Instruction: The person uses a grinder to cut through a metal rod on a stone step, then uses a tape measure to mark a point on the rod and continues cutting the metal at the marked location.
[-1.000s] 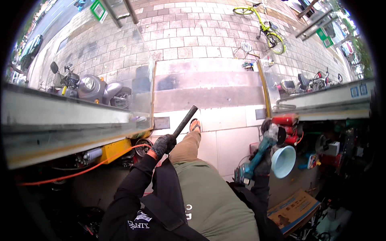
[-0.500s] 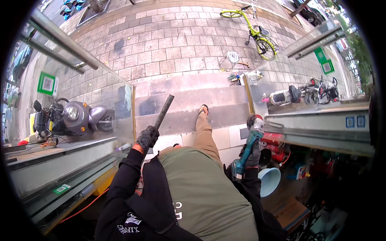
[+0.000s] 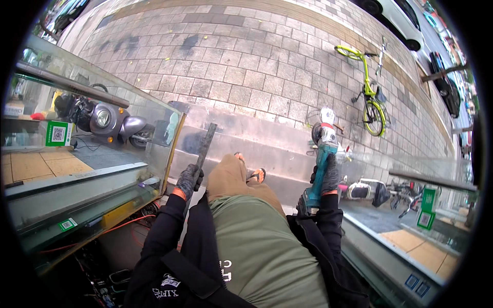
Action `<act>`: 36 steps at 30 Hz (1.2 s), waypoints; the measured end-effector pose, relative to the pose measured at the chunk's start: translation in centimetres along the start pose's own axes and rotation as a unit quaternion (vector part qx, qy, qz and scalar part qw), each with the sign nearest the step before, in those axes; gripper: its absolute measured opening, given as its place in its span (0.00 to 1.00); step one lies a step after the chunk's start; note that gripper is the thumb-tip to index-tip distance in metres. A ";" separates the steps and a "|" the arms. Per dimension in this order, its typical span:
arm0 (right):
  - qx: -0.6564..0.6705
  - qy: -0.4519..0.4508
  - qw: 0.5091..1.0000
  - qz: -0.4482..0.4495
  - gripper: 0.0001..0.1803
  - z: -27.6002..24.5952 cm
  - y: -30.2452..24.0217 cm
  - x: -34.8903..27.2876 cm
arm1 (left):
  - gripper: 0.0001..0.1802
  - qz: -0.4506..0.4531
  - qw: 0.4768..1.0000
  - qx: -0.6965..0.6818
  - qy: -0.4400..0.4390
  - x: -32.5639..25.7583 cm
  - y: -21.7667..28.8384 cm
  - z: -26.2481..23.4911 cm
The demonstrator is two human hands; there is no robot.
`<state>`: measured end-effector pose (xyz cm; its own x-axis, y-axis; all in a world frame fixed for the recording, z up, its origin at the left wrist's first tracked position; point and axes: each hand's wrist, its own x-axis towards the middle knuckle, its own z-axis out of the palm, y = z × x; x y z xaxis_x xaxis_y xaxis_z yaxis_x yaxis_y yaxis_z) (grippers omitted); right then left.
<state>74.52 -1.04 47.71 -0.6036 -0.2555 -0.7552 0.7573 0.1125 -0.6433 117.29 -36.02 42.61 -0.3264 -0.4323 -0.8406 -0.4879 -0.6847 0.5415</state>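
My left hand (image 3: 188,180), in a dark grey knitted glove with an orange cuff, is closed around a dark metal bar (image 3: 207,143). The bar's long free end points forward and slightly right. My right hand (image 3: 330,178), gloved alike, grips a teal and black cordless angle grinder (image 3: 323,163). Its battery end is toward my body and its pale and red head points forward; a dark disc shows beside the head. Bar and grinder are well apart, held at either side in front of me. My right fingers are partly hidden by the tool's body.
Pale stone steps (image 3: 236,133) lead down to paving (image 3: 221,66). A glass door panel (image 3: 172,123) stands at left, with a grey scooter (image 3: 105,115) behind the glass. Ahead right is a yellow-green bicycle (image 3: 367,87); glass and a metal rail (image 3: 431,180) flank the right side.
I have moved forward through the doorway onto the steps, and my view has turned. Both hands keep hold of the bar and grinder; the grinder now points straighter ahead, over the steps.
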 end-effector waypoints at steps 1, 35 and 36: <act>-0.002 -0.005 1.000 0.029 0.34 1.3 -1.9 1.5 | 0.26 -0.004 1.000 -0.011 -0.003 1.0 0.5 0.3; -0.491 -0.308 0.809 -0.101 0.14 61.6 -15.8 61.7 | 0.35 -0.020 0.897 -0.373 0.237 57.9 13.5 4.1; -0.499 -0.331 0.794 -0.105 0.14 64.2 -14.8 63.3 | 0.36 -0.012 0.893 -0.380 0.241 60.0 13.7 3.6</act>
<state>41.07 -80.54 17.49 -0.1761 -0.7809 -0.5994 -0.1179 0.6212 -0.7747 88.07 -69.22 -0.39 0.1523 -0.4895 -0.8586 0.2591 -0.8186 0.5127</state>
